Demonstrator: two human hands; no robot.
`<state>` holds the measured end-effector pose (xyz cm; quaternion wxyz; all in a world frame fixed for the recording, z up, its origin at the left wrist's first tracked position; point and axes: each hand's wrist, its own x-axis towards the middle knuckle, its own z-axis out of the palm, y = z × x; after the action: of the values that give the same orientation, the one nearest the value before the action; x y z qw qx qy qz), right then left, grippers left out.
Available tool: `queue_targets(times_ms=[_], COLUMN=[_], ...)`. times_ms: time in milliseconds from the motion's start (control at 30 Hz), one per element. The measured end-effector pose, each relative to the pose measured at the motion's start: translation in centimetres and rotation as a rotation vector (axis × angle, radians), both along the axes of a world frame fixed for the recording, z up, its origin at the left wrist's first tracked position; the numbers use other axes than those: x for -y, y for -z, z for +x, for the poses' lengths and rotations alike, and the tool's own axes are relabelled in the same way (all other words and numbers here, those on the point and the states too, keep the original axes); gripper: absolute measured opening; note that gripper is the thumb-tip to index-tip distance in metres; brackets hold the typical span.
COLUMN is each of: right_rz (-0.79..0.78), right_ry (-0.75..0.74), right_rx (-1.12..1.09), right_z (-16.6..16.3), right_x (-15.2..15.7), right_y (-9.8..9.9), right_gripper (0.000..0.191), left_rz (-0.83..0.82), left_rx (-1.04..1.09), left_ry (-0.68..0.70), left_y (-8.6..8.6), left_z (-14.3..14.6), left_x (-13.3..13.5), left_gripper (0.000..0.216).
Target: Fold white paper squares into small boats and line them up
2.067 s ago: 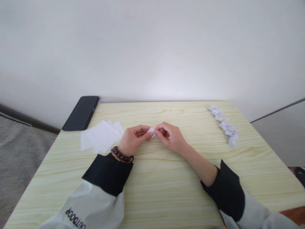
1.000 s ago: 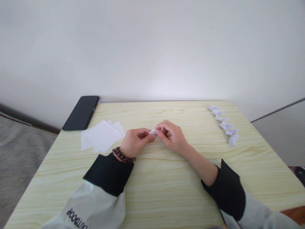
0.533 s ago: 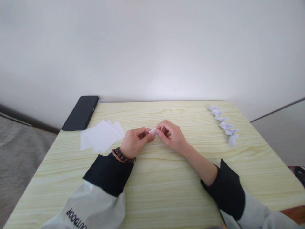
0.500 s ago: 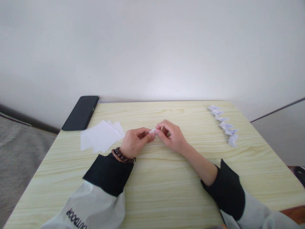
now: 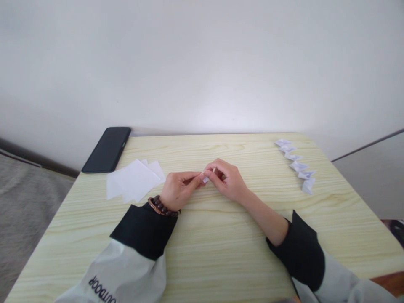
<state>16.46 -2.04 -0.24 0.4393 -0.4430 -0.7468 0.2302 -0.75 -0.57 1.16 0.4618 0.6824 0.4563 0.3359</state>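
Note:
A small folded piece of white paper [image 5: 205,179] is pinched between the fingertips of both hands over the middle of the light wooden table [image 5: 221,252]. My left hand [image 5: 179,189], with a dark bead bracelet at its wrist, grips the paper from the left. My right hand [image 5: 227,180] grips it from the right with thumb and forefinger closed. Most of the paper is hidden by the fingers.
A loose pile of flat white paper squares [image 5: 134,180] lies left of my hands. A black phone [image 5: 107,149] rests at the table's back left corner, over the edge. Several small folded paper pieces [image 5: 298,165] form a row at the back right. A pale wall rises behind.
The hands have stayed in place. The paper piece has sunk deeper between the fingertips, so less of it shows than a second ago.

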Motion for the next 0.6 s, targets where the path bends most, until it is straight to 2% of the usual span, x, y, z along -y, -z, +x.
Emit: queue_targets(times_ms=[200,367,600], right_rz=[-0.125,-0.123,-0.134], right_ry=[0.013,0.043,0.013], right_rx=[-0.067,-0.041,0.002], right_z=[-0.01,-0.06,-0.02], right_x=[0.03,0.05,0.12], right_y=[0.29,0.34,0.12], right_gripper=[0.018,0.012,0.012], left_rz=[-0.066,-0.104,-0.074], left_rx=[0.124,0.213,0.174], left_ry=[-0.085,-0.076,-0.093], left_y=[0.16,0.32,0.4], left_z=[-0.04,0.13,0.15], left_x=[-0.43,-0.59,-0.48], left_gripper=[0.036,0.036,0.03])
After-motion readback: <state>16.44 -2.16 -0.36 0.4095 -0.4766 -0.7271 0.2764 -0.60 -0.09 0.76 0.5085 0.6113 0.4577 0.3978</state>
